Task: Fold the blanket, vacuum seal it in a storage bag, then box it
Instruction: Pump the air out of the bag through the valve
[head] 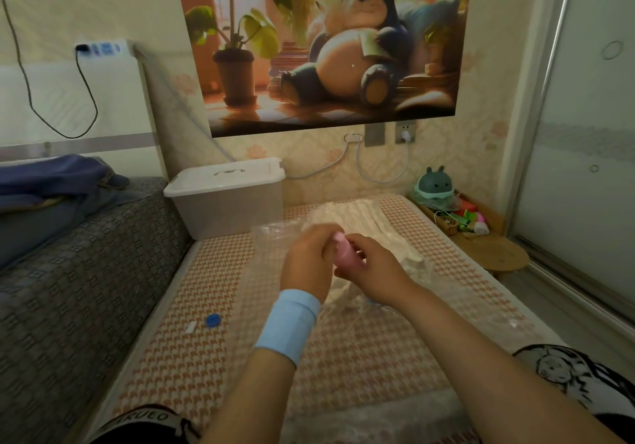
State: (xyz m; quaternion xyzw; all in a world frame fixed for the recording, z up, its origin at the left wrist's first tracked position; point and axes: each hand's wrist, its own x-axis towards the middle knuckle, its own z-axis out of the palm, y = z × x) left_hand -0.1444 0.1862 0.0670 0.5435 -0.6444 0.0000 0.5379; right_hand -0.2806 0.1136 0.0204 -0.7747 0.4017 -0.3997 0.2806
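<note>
A white folded blanket [364, 223] lies inside a clear plastic storage bag [271, 237] on the checked bed cover. Above the bag my two hands meet on a small pink pump [343, 252]. My right hand [372, 261] grips the pump's body from the right. My left hand [307, 258], with a light blue wristband, curls round its top from the left. A blue valve cap [213, 320] and a small white clip [191, 326] lie on the bed to the left. The white-lidded storage box [226, 196] stands at the bed's far left corner.
A grey patterned sofa [68, 289] runs along the left with blue clothes [58, 182] on it. At the right are a round wooden stool [494, 254], a basket of small toys [457, 216] and a sliding glass door [584, 155]. Cables hang from wall sockets.
</note>
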